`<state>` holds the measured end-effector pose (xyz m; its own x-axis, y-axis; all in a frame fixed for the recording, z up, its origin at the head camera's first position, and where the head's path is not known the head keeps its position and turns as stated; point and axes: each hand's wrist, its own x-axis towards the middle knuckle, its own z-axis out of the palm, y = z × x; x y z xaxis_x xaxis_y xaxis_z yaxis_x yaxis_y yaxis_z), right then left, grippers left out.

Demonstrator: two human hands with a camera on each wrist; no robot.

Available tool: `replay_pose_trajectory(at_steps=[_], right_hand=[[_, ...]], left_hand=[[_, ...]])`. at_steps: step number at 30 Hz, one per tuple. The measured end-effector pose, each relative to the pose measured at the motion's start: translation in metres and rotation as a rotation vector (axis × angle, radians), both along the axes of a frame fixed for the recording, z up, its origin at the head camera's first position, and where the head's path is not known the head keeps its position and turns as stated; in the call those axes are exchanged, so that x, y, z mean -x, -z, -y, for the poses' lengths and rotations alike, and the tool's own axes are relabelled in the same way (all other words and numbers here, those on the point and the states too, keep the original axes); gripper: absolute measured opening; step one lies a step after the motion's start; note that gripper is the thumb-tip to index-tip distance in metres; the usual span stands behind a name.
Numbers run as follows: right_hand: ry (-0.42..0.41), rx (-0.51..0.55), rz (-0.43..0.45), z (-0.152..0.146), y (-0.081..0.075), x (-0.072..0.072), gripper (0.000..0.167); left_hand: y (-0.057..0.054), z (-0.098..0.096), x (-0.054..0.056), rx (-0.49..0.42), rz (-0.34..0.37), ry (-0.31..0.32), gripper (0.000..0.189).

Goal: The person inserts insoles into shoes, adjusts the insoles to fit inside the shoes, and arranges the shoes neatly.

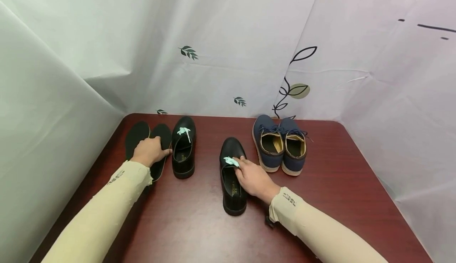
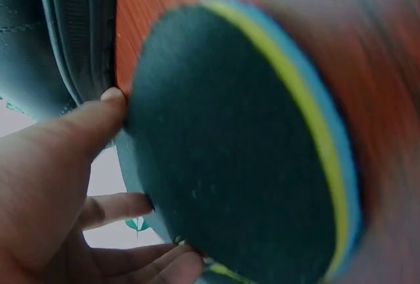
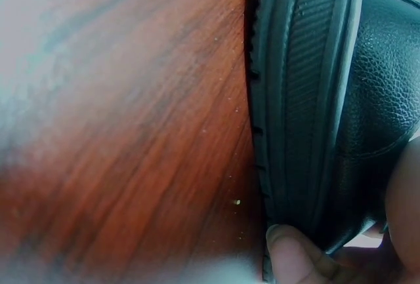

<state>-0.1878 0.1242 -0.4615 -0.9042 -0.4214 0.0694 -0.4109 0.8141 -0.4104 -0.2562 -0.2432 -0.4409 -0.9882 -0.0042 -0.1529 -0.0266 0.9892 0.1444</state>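
A black insole (image 1: 162,131) with a yellow and blue edge layer lies at the table's left. My left hand (image 1: 147,152) grips it, thumb along one side and fingers at the other. A second black insole (image 1: 137,133) lies just left of it, partly hidden by that hand. To the right, a black leather shoe (image 1: 183,170) with a pale green lace stands beside my left thumb. My right hand (image 1: 254,179) holds the other black shoe (image 1: 230,147) near its lace, its toe facing away. In the right wrist view, a digit touches the shoe's ribbed sole (image 3: 302,100).
A pair of navy shoes (image 1: 268,162) with tan soles stands at the back right, heels toward me. White cloth (image 1: 221,25) with leaf prints hangs behind and beside the reddish-brown table (image 1: 185,223). A small dark object shows under my right wrist.
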Motion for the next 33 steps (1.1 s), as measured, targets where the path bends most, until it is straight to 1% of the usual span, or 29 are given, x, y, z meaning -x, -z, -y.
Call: replay_pose_trajectory(at_steps=[4,13,16,20,23,25,26,29,30,33], right_hand=[[-0.001,0.003,-0.002,-0.001,0.001,0.001,0.046],[-0.013,0.009,0.002,-0.002,0.002,0.001,0.045],[-0.013,0.012,0.014,-0.002,0.002,0.001,0.046],[-0.011,0.017,0.024,-0.003,0.001,0.002,0.047],[-0.002,0.019,0.028,-0.003,0.001,0.002,0.047],[-0.001,0.021,0.023,-0.003,0.0,0.001,0.047],[-0.001,0.022,0.025,-0.003,0.0,0.001,0.047],[-0.01,0.027,0.022,-0.003,0.001,0.001,0.047],[-0.012,0.028,0.022,-0.003,0.001,0.001,0.047],[-0.007,0.029,0.021,-0.003,0.002,0.001,0.047]], left_hand=[[0.003,0.0,0.001,-0.04,-0.022,-0.006,0.072],[-0.001,0.004,-0.001,-0.123,-0.039,-0.021,0.05],[-0.002,0.007,-0.002,-0.142,-0.035,-0.036,0.049],[-0.005,0.007,-0.004,-0.164,0.002,-0.053,0.056],[-0.007,0.005,-0.004,-0.174,0.024,-0.038,0.055],[-0.008,0.005,-0.004,-0.177,0.017,-0.021,0.052],[-0.008,0.005,-0.005,-0.176,0.005,-0.014,0.05],[-0.008,0.005,-0.006,-0.173,-0.003,-0.012,0.027],[-0.008,0.004,-0.007,-0.169,-0.009,-0.011,0.026],[-0.008,0.003,-0.007,-0.139,-0.02,-0.005,0.041]])
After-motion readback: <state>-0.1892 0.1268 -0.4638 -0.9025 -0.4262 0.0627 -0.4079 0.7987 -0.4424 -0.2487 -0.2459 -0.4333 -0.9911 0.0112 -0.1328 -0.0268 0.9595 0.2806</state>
